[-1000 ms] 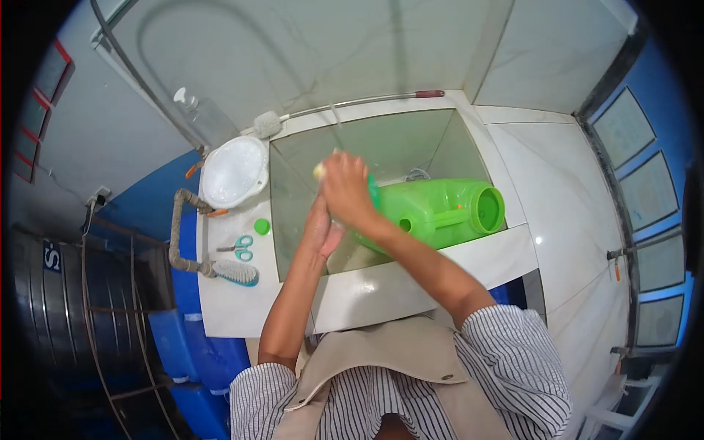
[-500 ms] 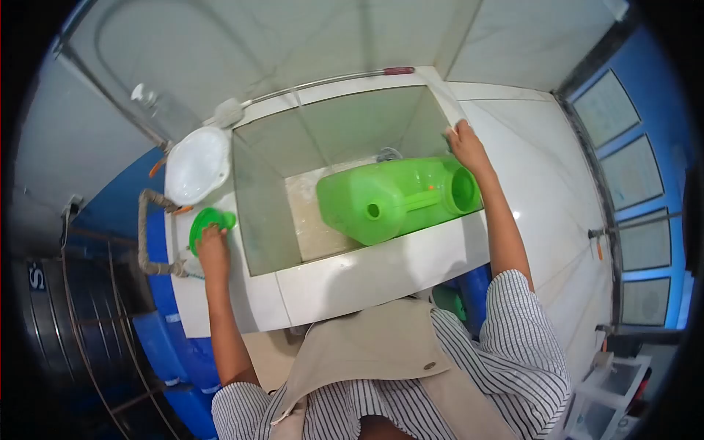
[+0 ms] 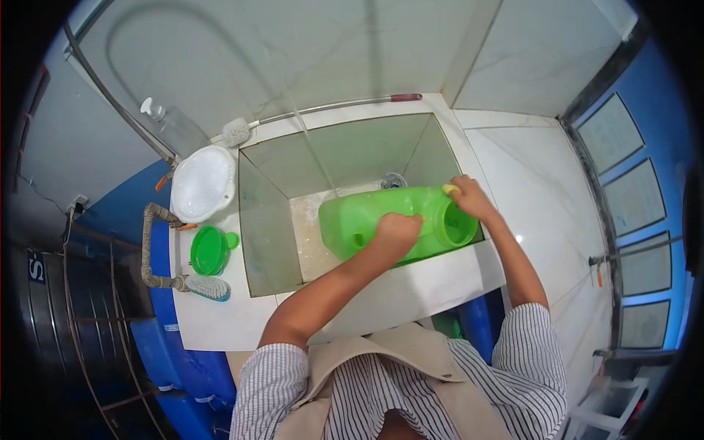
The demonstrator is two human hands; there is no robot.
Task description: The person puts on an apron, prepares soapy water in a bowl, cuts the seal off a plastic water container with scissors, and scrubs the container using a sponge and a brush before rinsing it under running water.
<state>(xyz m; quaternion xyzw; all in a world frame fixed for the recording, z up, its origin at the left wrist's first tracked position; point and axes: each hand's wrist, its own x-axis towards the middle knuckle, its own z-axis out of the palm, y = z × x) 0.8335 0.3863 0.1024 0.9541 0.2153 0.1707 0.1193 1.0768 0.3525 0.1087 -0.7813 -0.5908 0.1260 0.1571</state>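
A large translucent green jug (image 3: pixel 341 220) lies on its side in the basin, its wide round mouth facing right. My left hand (image 3: pixel 398 233) is closed around the jug's handle. At the mouth's upper edge, my right hand (image 3: pixel 473 200) pinches a small yellow sponge (image 3: pixel 449 189). A round green lid (image 3: pixel 209 251) sits on the left ledge, apart from both hands. Just below it lies a scrub brush (image 3: pixel 208 287) with pale bristles.
The sunken basin (image 3: pixel 268 227) has greenish walls and a white tiled rim. A white bowl (image 3: pixel 204 183), a pump bottle (image 3: pixel 180 130) and a long-handled brush (image 3: pixel 236 132) stand around its back left. A pipe (image 3: pixel 149 242) bends beside the ledge; blue containers (image 3: pixel 480 323) sit below.
My left hand has left the green lid and moved right to take hold of the jug's handle. My right hand has come down from the basin's rim to the jug's mouth.
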